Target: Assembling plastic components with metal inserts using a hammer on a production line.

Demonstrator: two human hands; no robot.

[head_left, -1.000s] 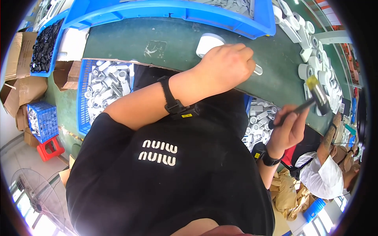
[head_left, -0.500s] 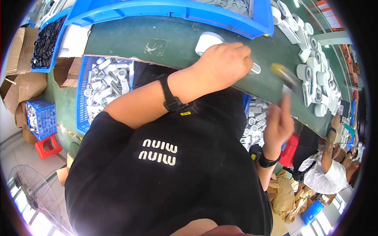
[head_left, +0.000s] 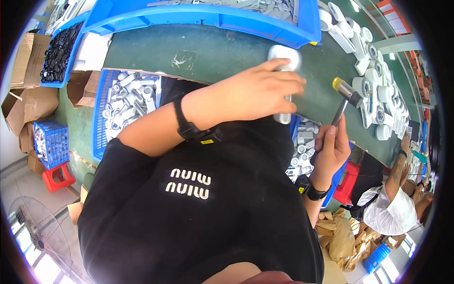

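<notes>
My left hand reaches across a long white plastic part with a wide rounded head. Its fingers lie over the middle of the part and hide it; the narrow end shows below the palm. Slight blur softens the part and the fingertips. My right hand is closed round the handle of a small mallet, which has a yellow face and a dark one on a metal head. The mallet is raised to the right of the white part, apart from it.
A blue bin of grey pieces stands along the far side of the green table. White assembled parts are heaped at right. Blue crates of white parts sit below the near edge. Another person works at far right.
The white part has turned from slanting to nearly upright in the view and shifted right, with my left hand's fingers now stretched across it. The mallet, blurred before, is now sharp.
</notes>
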